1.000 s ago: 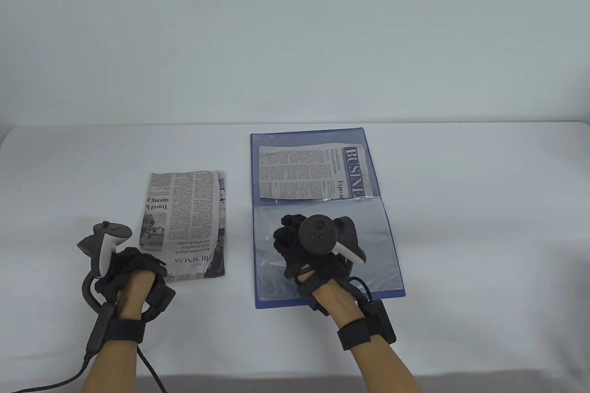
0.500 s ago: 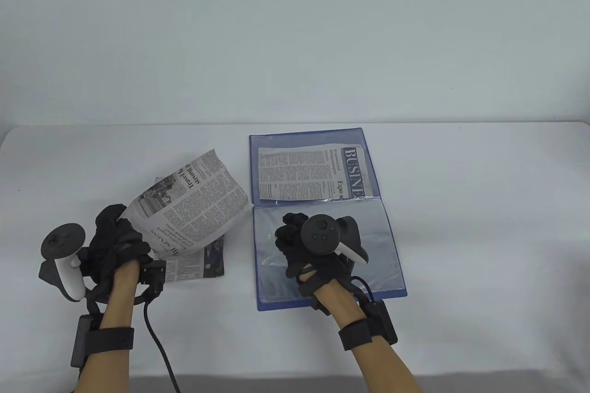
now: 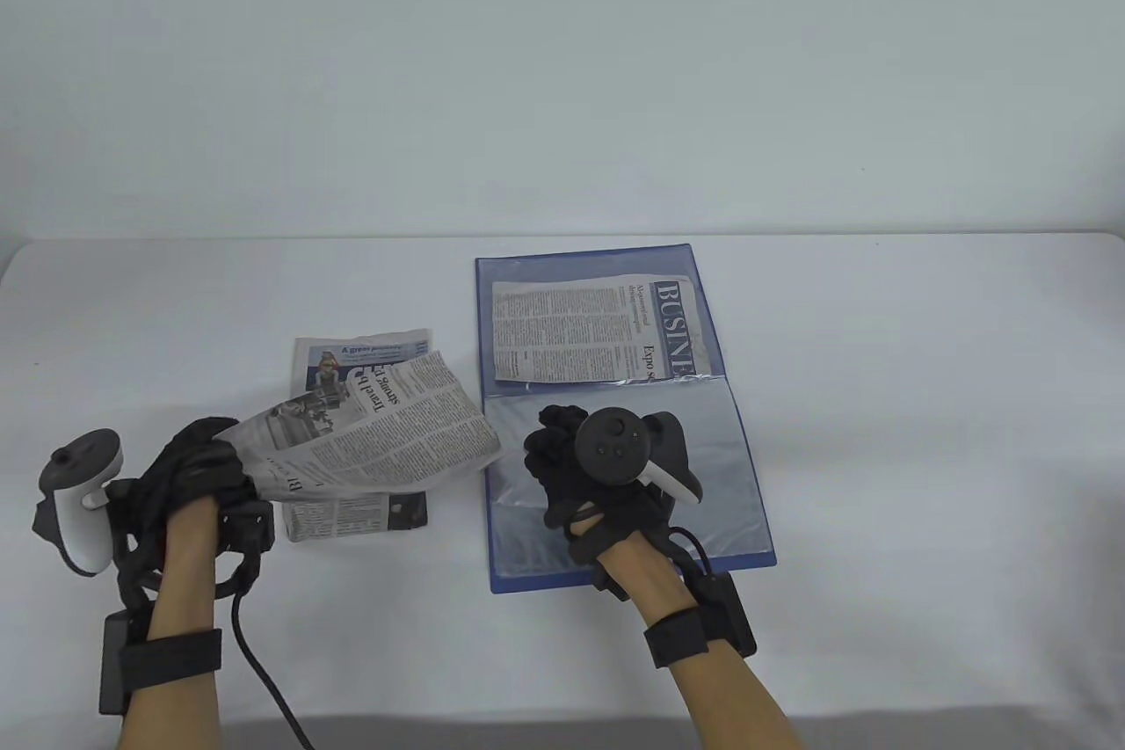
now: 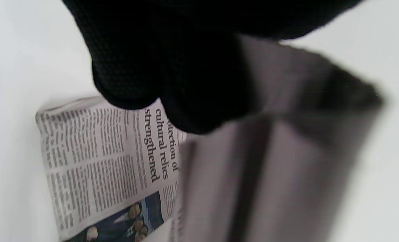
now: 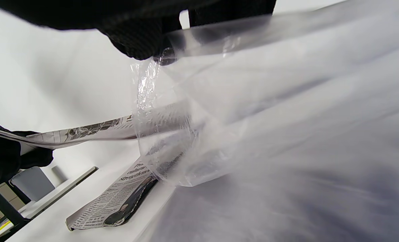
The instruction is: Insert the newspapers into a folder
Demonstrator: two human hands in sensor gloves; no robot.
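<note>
Newspaper (image 3: 387, 433) lifted in L grip (image 3: 198, 469), R grip (image 3: 571, 469) pinching folder (image 3: 615, 398) sleeve

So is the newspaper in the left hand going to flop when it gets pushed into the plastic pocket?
Probably. The lifted newspaper already curves where the left hand grips only one end, so it looks thin and floppy. It seems light, since a grip at one end carries it. The right hand pinches the clear sleeve open, which should help the soft edge enter.
</note>
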